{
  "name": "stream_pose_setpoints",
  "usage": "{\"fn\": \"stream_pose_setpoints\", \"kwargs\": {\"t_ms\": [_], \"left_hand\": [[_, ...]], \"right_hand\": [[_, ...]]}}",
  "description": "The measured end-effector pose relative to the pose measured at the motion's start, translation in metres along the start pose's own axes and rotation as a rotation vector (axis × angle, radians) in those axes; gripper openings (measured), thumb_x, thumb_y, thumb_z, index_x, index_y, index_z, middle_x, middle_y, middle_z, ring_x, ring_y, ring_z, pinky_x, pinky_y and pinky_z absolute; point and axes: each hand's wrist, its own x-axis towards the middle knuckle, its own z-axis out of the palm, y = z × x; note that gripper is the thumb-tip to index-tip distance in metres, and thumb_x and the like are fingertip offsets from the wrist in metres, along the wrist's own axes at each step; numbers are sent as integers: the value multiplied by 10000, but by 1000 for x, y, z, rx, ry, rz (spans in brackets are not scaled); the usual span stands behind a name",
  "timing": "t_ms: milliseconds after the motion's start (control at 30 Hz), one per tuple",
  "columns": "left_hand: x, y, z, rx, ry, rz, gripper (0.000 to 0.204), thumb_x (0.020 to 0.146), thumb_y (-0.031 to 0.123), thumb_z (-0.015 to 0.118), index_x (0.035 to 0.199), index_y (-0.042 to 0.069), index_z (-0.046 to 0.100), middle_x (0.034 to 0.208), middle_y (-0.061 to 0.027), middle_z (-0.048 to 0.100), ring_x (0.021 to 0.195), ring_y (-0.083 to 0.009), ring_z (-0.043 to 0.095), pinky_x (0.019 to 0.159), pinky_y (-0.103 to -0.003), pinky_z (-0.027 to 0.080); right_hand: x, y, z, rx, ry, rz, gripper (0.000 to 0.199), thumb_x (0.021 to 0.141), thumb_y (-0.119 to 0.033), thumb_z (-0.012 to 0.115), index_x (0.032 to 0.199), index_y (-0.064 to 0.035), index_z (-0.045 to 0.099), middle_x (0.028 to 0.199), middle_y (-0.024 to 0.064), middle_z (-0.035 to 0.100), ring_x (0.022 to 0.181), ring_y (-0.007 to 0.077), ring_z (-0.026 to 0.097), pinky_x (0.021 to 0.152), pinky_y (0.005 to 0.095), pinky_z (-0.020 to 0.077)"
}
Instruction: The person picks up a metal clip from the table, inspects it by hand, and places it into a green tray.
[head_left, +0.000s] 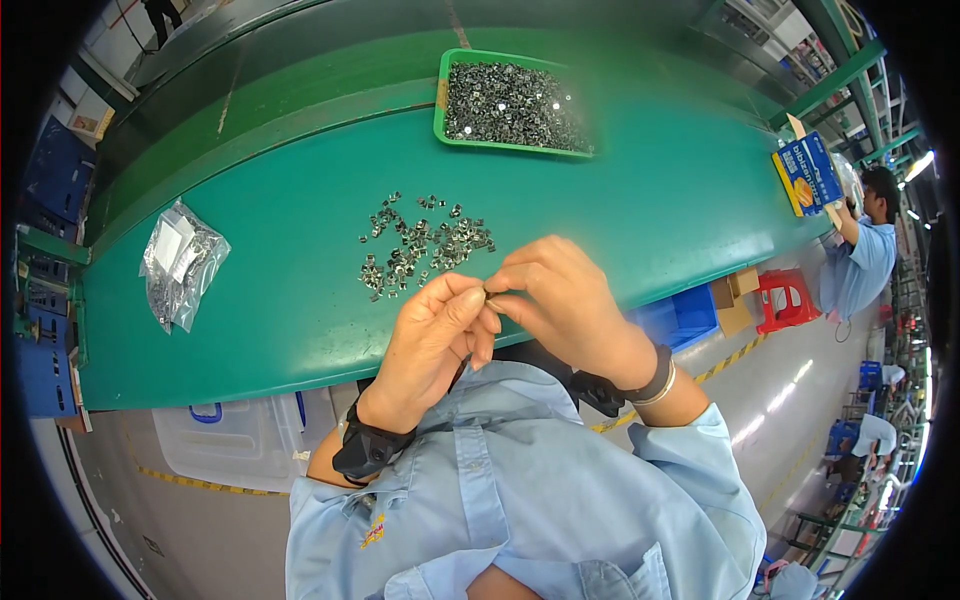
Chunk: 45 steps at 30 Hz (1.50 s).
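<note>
The fingers of the left hand [435, 325] and right hand [560, 300] are pinched together at the tips, seemingly on one small piece [488, 294] held just above the near side of the green surface [290, 300] — its shape is mostly hidden. A thin grip on something so tiny could let it slip, and since the loose pile [410, 250] of metal pieces lies just beyond the fingertips, a dropped one would likely be lost among them. A low knuckle might also scatter the pile's near edge. Further off stand a full green tray [512, 149] and, to the left, a clear bag [183, 268] of parts; the bulky wrist device [375, 447] on the left arm could catch the surface's edge.
</note>
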Motion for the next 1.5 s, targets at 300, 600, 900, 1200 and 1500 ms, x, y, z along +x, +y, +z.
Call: {"fn": "stream_pose_setpoints", "kwargs": {"t_ms": [300, 600, 900, 1200, 1500], "left_hand": [[-3, 0, 1, -97, -39, -15, 178, 945, 182, 515, 1017, 20, 532, 832, -106, 627, 593, -142, 570, 505, -255, 434], [-4, 0, -1, -4, -12, 19, 169, 930, 179, 543, 980, 18, 550, 823, -102, 629, 593, -142, 570, 506, -252, 432], [-4, -5, -2, -149, -91, -36, 148, 919, 191, 563, 934, 46, 537, 723, -83, 610, 577, -148, 564, 485, -253, 409], [-4, -9, 2, -138, -54, -24, 153, 928, 204, 548, 945, 52, 534, 745, -81, 616, 574, -148, 560, 484, -251, 405], [-8, -5, 5, -95, -58, -8, 180, 964, 217, 476, 972, 45, 529, 803, -91, 622, 595, -153, 560, 501, -263, 420]], "right_hand": [[-6, 0, 10, 81, 134, 17, 224, 657, -30, 738, 840, -76, 617, 807, 47, 594, 741, 230, 570, 621, 327, 457], [-7, -2, 9, 116, 138, 10, 210, 660, -16, 733, 830, -76, 625, 803, 47, 592, 736, 230, 567, 628, 325, 451], [-15, -7, 12, 229, 151, 73, 211, 686, -5, 718, 859, -68, 616, 825, 54, 588, 756, 238, 564, 650, 332, 450], [-20, -2, 17, 240, 216, 56, 198, 705, -17, 716, 874, -47, 618, 804, 62, 590, 717, 218, 570, 604, 313, 451], [-21, -2, 17, 232, 216, 28, 194, 702, -19, 719, 863, -47, 614, 804, 62, 594, 708, 215, 572, 595, 311, 450]]}}
